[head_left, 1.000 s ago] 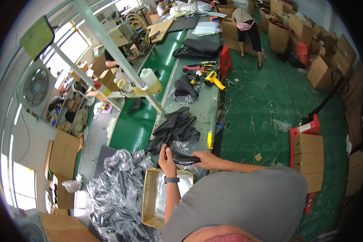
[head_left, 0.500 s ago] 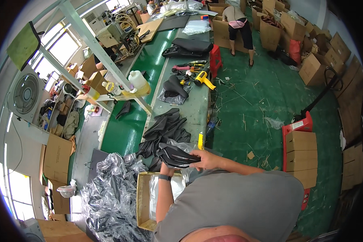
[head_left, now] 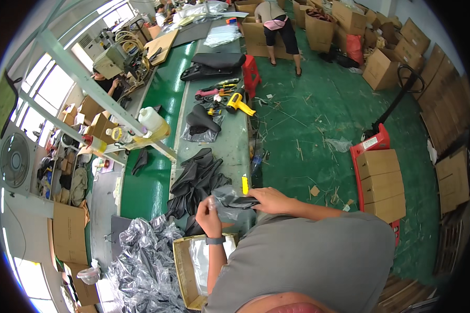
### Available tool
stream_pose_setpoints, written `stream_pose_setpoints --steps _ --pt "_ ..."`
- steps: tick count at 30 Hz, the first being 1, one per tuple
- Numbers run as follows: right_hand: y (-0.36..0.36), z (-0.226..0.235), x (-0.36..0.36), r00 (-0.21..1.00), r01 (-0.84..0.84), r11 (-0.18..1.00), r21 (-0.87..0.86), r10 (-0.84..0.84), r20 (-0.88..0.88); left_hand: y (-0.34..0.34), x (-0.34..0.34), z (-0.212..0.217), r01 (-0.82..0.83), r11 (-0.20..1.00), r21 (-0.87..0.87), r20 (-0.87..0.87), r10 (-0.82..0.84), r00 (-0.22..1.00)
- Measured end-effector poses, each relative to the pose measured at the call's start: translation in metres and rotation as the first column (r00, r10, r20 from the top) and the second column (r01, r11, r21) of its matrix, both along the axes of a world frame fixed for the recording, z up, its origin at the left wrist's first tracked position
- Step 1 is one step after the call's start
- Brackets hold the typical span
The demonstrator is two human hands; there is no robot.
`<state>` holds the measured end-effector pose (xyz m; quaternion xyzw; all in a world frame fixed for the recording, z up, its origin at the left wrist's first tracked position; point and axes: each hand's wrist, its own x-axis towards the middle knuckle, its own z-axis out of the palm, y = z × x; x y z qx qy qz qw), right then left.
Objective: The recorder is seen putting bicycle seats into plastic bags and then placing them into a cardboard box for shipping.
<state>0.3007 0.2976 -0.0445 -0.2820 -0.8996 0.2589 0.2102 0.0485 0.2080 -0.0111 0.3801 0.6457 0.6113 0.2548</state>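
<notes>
My right hand grips one end of a black bicycle saddle close in front of my body. A clear plastic bag covers the saddle's other end, at least in part. My left hand, with a dark band on the wrist, is closed with its fingers pinched at the bag's left edge. Just beyond lies a heap of loose black saddles on the bench. Below my left hand stands an open cardboard box holding flat clear bags.
Many bagged saddles are piled left of the box. A yellow-handled cutter lies at the bench edge. Farther along are a yellow heat gun, a single saddle and a red stool. Boxes sit on a red pallet truck at right.
The saddle has turned and the clear bag now covers part of it. My left hand has come from under the saddle to the bag's left edge. The view has shifted right.
</notes>
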Motion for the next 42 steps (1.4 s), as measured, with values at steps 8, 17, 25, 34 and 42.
stream_pose_setpoints --steps 8,17,25,34,42 --pt "0.011 -0.01 -0.056 0.757 -0.073 -0.055 -0.996 -0.653 -0.019 -0.054 0.027 0.034 0.37 0.929 0.024 -0.016 -0.37 0.929" --pt "-0.012 -0.06 -0.161 0.957 -0.151 0.902 -0.405 0.031 -0.289 -0.108 -0.022 -0.07 0.1 0.992 0.08 0.867 -0.119 0.483" --pt "-0.046 -0.011 -0.198 0.763 -0.625 0.684 -0.376 0.637 -0.111 -0.177 -0.103 -0.075 -0.543 0.813 -0.207 0.763 0.482 0.43" --pt "0.059 -0.225 -0.23 0.923 -0.035 0.674 -0.738 0.305 0.235 -0.391 -0.307 -0.044 -0.907 0.414 0.076 0.742 0.584 0.329" --pt "0.063 -0.28 -0.359 0.925 0.344 0.175 -0.922 -0.234 0.3 -0.279 -0.224 -0.135 -0.853 0.459 -0.249 0.189 0.887 0.422"
